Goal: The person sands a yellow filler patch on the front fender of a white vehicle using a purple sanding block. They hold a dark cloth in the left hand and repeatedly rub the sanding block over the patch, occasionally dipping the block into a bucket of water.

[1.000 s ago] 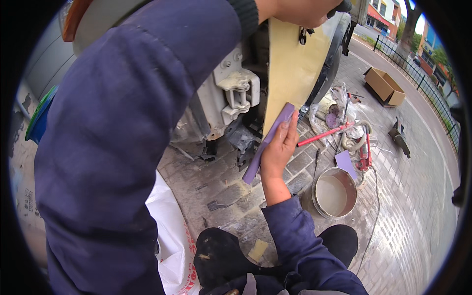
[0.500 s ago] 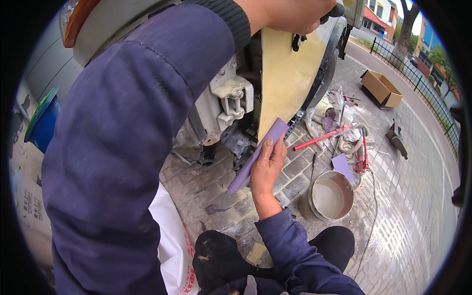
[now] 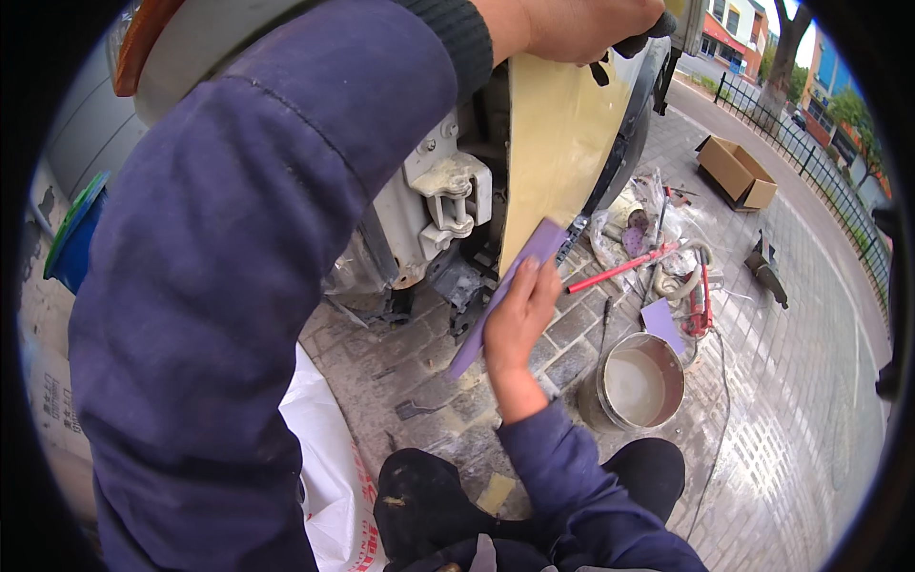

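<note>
My right hand (image 3: 519,315) is closed round a long purple sanding block (image 3: 497,302), which looks wrapped in sandpaper. The block's upper end lies against the lower part of a vehicle panel (image 3: 558,133) coated in pale yellow filler. Up at the top, my left hand (image 3: 586,27) has its fingers bent round a black handle-like part (image 3: 646,36) by the panel's upper edge; some of its fingers are hidden. Left of the panel, a bare white hinge bracket (image 3: 456,195) shows on the vehicle body.
To the right stands a metal bucket (image 3: 640,383) of cloudy liquid, with a purple sandpaper sheet (image 3: 663,325) beside it. Behind lie a red-handled tool (image 3: 624,266), plastic sheeting and a cardboard box (image 3: 737,174). A white sack (image 3: 319,458) stands at lower left, below a blue-green spool (image 3: 76,234).
My right hand and the sanding block have shifted slightly, and the block's upper end is higher on the panel. My left hand keeps its place at the top.
</note>
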A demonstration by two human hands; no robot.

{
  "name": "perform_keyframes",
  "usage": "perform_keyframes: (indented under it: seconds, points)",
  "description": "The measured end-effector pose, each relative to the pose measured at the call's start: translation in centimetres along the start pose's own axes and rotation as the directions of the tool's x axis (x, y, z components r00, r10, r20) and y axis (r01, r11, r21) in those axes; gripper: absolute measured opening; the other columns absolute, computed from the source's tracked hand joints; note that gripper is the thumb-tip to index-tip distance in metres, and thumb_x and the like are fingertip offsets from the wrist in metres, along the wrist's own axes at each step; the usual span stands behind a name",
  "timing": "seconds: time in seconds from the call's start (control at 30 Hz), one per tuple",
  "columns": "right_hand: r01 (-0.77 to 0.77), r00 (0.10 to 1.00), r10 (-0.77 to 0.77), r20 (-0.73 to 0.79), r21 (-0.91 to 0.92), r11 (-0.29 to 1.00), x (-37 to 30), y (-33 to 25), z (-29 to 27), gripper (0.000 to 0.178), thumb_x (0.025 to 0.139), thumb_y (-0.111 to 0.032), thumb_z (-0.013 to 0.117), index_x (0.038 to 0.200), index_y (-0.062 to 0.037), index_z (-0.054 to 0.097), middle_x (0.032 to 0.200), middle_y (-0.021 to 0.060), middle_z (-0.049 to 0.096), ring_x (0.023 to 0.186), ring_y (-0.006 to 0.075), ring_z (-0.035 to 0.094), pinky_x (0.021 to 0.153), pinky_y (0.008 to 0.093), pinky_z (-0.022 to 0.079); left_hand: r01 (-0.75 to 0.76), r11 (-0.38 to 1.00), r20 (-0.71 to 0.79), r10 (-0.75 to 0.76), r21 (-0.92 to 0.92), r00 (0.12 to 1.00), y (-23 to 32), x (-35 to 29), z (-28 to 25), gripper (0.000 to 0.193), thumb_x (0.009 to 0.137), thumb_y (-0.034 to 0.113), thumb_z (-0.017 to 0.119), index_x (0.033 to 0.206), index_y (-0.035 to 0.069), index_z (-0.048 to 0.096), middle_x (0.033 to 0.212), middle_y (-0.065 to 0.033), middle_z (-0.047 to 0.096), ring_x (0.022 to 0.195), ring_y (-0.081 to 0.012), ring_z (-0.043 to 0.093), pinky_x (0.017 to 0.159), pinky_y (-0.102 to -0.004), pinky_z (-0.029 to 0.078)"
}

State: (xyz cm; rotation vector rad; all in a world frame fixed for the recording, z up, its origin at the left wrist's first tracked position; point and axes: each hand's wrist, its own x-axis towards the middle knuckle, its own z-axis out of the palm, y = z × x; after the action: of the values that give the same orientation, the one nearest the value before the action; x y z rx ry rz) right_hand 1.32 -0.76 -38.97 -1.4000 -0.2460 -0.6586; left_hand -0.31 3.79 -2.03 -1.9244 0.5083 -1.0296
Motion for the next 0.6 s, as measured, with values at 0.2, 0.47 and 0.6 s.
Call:
perform_keyframes:
  seconds: [0.2,0.47,0.6]
  points:
    - [-0.209,0.973,0.201,0.109,0.069,0.975,4.5,0.9,0.5,0.044,0.116,-0.022,0.057,0.145,0.0107,0.065,0.118,0.0272,0.069,0.112,0.0354,0.062,0.099,0.0471,0.048,-0.011,0.999,-0.037,0.010,-0.040,0.999,0.0,-0.2,-0.2,0.016,0.090,0.016,0.071,0.091,0.009,0.085,0.107,-0.0064,0.081,0.111,-0.0272,0.073,0.098,-0.0428,0.056]
    - [-0.122,0.988,0.126,0.090,-0.041,0.992,3.6,1.3,0.5,0.039,0.116,-0.025,0.058,0.133,0.0078,0.070,0.115,0.0252,0.068,0.110,0.0323,0.061,0.091,0.0417,0.047,-0.016,0.999,-0.020,0.015,-0.031,1.000,-0.1,-0.2,0.0,0.017,0.091,0.017,0.069,0.091,0.009,0.085,0.107,-0.0063,0.081,0.110,-0.0278,0.074,0.094,-0.0433,0.058]
    - [-0.263,0.962,0.248,0.117,0.131,0.956,6.3,1.4,1.0,0.044,0.118,-0.031,0.056,0.133,0.0080,0.069,0.121,0.0263,0.068,0.111,0.0336,0.063,0.093,0.0434,0.048,-0.005,1.000,-0.059,0.003,-0.022,0.998,-0.2,0.0,0.1,0.017,0.091,0.018,0.070,0.091,0.010,0.084,0.106,-0.0054,0.081,0.110,-0.0273,0.074,0.094,-0.0435,0.057]
